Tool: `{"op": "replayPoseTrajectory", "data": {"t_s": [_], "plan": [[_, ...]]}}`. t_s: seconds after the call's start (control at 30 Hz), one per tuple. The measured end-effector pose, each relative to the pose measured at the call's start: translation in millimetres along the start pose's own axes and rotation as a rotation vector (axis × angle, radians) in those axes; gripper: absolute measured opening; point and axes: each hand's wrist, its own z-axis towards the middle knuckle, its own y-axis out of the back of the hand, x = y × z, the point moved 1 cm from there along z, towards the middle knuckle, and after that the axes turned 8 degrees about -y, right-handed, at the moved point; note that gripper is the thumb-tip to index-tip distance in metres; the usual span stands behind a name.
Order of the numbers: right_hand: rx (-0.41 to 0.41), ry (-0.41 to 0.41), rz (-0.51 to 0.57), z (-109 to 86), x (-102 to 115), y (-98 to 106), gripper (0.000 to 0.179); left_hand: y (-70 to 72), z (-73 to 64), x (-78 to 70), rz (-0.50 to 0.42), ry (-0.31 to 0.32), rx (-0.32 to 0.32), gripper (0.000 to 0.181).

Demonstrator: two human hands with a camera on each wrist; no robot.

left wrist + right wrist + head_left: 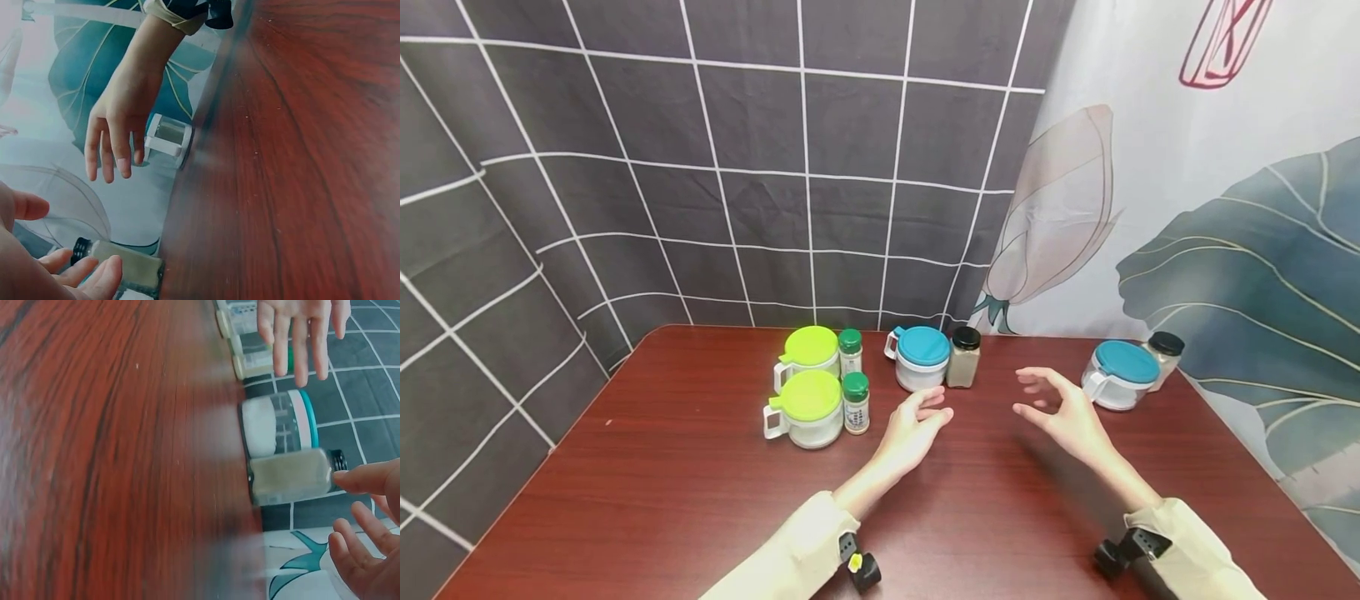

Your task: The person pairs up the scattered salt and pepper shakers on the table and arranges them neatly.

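My left hand (913, 429) hovers over the table with relaxed fingers and holds nothing. Just beyond it stand a blue-lidded seasoning pot (922, 358) with a white handle and a square glass jar (964, 358) with a black cap. In the right wrist view this jar (290, 478) holds pale powder, and the pot (275, 425) shows white contents. My right hand (1066, 417), fingers spread and empty, is in the air left of a second blue-lidded pot (1122, 375). Behind that pot a second black-capped jar (1165, 358) is partly hidden.
Left of my left hand stand two green-lidded pots, one at the back (811, 348) and one in front (807, 408). Two green-capped shaker bottles (851, 354) (856, 404) stand beside them. The reddish-brown table (700, 483) ends at a grey grid-patterned cloth (760, 208) and a leaf-printed curtain (1210, 275).
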Motion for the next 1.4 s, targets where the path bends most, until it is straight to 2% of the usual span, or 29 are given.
{"op": "replayPoseTrajectory", "data": {"t_s": [0.23,0.53,0.87,1.13,1.4], "plan": [[0.005,0.037,-0.029,1.0,-5.1,6.9,0.047,-12.9,4.1,2.3,-0.021,0.009,-0.011,0.041],[-0.071,0.077,-0.034,5.4,-10.5,23.6,0.050,-25.1,7.7,-5.1,-0.026,-0.009,-0.013,0.040],[-0.131,0.037,-0.007,1.8,9.7,38.0,0.050,-38.2,14.8,-5.7,-0.020,-0.007,-0.007,0.038],[-0.163,0.000,-0.043,7.6,-14.7,45.3,0.051,-48.0,20.2,-4.4,-0.024,-0.004,-0.009,0.038],[-0.207,0.002,-0.039,9.0,-24.7,57.5,0.049,-53.4,30.1,-5.5,0.023,-0.003,0.006,0.038]]}}
